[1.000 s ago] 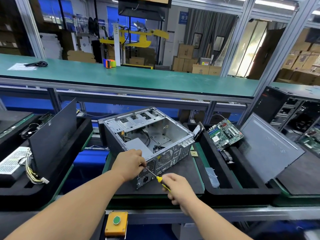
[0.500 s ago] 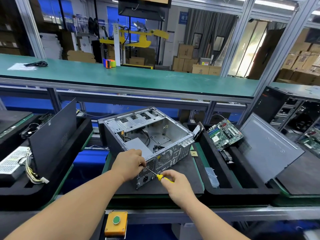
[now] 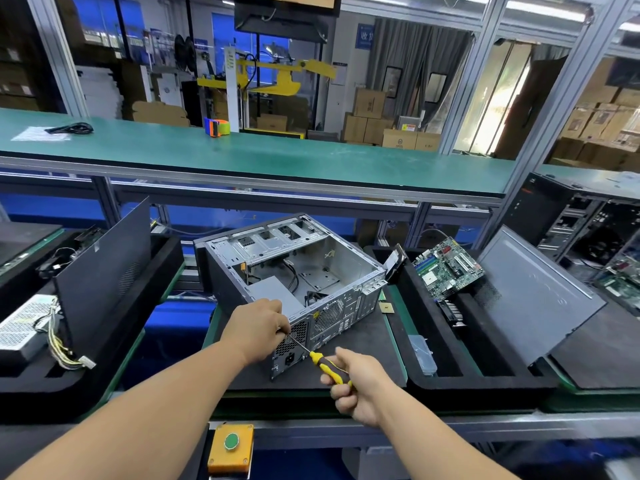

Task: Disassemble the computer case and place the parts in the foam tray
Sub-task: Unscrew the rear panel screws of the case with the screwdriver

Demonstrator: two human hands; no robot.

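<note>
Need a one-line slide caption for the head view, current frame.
Right hand holds a yellow screwdriver to the rear of the open computer case; left hand steadies the shaft at its tip.

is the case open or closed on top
Open. The case has no panel on its upward side; the bare metal floor, drive bays and loose cables inside show from above.

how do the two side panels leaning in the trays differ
The left panel is black; the right panel is grey. The left panel stands nearly upright in its tray, while the right panel leans back at a much shallower slant in its own tray. The left panel's vent grille sits mid-face; the right panel's sits near its lower left corner. Both are flat metal sheets already off a case.
</note>
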